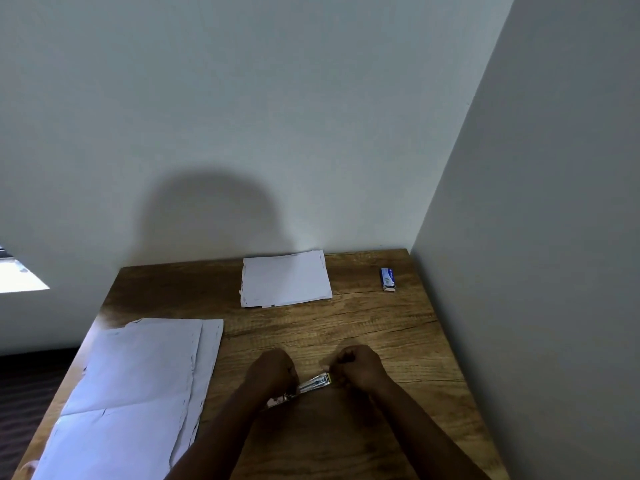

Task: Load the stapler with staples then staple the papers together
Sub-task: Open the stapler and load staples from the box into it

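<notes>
Holding the stapler point(313, 383) low at six o'clock on the wooden table point(381, 334), I have my left hand point(272, 372) curled round its rear end and my right hand point(358, 367) closed at its front tip, fingers bent tight. Whether my right fingers pinch the metal itself or a strip of staples, I cannot tell; the tip is hidden under my knuckles. The shiny metal channel shows between my two fists, so I judge I am in the loading step.

The staple box point(388, 278) sits far off at one o'clock, near the wall corner. One stack of papers point(285, 278) lies at twelve o'clock by the back wall, and a larger, ragged spread of sheets point(131, 393) lies at nine o'clock, hanging toward the table's left edge.

What worries me: if I press the strip in crooked, it may jam in the channel. If my left grip loosens, the sprung parts may snap shut on my right fingertips. If staples break off, they may scatter over the wood grain. An elbow swing to my left may also push the loose sheets off the edge.
</notes>
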`<state>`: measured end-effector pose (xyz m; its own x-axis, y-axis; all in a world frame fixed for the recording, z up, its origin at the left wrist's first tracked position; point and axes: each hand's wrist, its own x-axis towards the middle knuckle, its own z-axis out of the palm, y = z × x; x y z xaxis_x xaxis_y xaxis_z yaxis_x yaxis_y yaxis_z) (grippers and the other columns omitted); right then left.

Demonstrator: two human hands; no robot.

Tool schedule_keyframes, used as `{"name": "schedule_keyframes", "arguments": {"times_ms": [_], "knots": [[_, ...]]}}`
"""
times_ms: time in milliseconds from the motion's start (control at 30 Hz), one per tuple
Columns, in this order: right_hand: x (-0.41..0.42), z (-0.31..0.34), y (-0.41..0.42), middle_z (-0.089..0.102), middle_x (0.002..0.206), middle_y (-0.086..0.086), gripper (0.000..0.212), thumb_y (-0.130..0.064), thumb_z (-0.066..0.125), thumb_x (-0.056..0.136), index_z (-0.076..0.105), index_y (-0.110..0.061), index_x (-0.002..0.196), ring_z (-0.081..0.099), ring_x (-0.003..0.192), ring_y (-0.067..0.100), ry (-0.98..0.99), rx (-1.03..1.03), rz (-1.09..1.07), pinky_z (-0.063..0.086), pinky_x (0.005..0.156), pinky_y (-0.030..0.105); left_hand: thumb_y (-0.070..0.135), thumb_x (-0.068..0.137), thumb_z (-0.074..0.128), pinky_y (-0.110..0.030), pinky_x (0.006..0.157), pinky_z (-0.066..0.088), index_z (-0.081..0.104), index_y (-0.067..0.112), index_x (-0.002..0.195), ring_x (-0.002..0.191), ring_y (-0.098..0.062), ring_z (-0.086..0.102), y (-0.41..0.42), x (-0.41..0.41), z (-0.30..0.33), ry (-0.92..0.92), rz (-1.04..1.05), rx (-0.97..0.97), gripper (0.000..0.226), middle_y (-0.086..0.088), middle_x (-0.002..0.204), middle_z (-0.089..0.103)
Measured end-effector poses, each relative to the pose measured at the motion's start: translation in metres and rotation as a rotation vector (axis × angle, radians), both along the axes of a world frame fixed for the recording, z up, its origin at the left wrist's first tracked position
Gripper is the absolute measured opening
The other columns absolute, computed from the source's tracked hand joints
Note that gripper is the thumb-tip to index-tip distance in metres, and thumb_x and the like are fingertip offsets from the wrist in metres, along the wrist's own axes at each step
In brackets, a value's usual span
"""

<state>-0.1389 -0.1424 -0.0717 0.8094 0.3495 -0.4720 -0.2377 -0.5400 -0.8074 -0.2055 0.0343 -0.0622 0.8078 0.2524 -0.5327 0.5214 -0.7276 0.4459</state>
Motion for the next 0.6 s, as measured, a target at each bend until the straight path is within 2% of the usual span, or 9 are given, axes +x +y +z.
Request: {"name": "schedule_keyframes", "arguments": {"times_ms": [133,233,300,433,500,600], "knots": [[0.010,-0.002,-0.002,0.067,0.058,-0.002,0.018,-0.020,0.081,0.073,0.067,-0.017,0.062,0.061,0.051,0.007,0.039,0.012,-0.035,0.049,0.048,0.018,0.015,0.073,0.080,-0.036,0.083,0.059,0.078,0.003,0.087,0.088,-0.020,0.071,0.005,0.006,0.001,0.045,-0.019,-0.004,0.018,-0.011,0.096,0.075],[0.025,0.000,-0.006,0.066,0.065,0.004,0.013,-0.014,0.072,0.081,0.067,-0.015,0.069,0.058,0.052,0.009,0.077,0.036,-0.067,0.047,0.050,0.020,0.026,0.080,0.076,-0.024,0.070,0.051,0.075,0.004,0.099,0.086,-0.016,0.065,0.010,0.018,0.009,0.138,-0.149,-0.020,0.029,-0.011,0.105,0.073],[0.041,0.004,-0.011,0.067,0.070,0.008,0.013,-0.010,0.068,0.084,0.069,-0.013,0.072,0.059,0.057,0.013,0.088,0.061,-0.115,0.048,0.056,0.025,0.033,0.085,0.070,-0.019,0.063,0.044,0.072,0.004,0.105,0.078,-0.012,0.059,0.015,0.032,0.020,0.143,-0.151,-0.029,0.035,-0.014,0.109,0.071],[0.083,0.015,-0.030,0.069,0.074,0.007,0.007,-0.018,0.070,0.083,0.069,-0.013,0.078,0.060,0.062,0.017,0.003,0.040,-0.251,0.048,0.060,0.032,0.029,0.086,0.070,-0.024,0.066,0.049,0.068,0.012,0.097,0.076,-0.012,0.060,0.012,0.078,0.037,-0.016,0.033,-0.258,0.019,-0.006,0.098,0.069],[0.105,0.019,-0.037,0.070,0.082,0.007,0.010,-0.021,0.071,0.081,0.069,-0.014,0.087,0.062,0.072,0.020,-0.022,0.053,-0.322,0.052,0.068,0.038,0.029,0.087,0.069,-0.024,0.065,0.049,0.067,0.016,0.092,0.076,-0.012,0.060,0.003,0.102,0.042,-0.075,0.077,-0.369,0.014,-0.001,0.090,0.065],[0.135,0.018,-0.042,0.069,0.098,0.009,0.024,-0.023,0.070,0.082,0.067,-0.014,0.104,0.064,0.090,0.027,-0.071,-0.001,-0.395,0.051,0.078,0.039,0.024,0.090,0.066,-0.026,0.073,0.052,0.068,0.009,0.103,0.084,-0.015,0.063,-0.021,0.140,0.044,-0.145,0.069,-0.498,0.021,-0.005,0.100,0.066]]}}
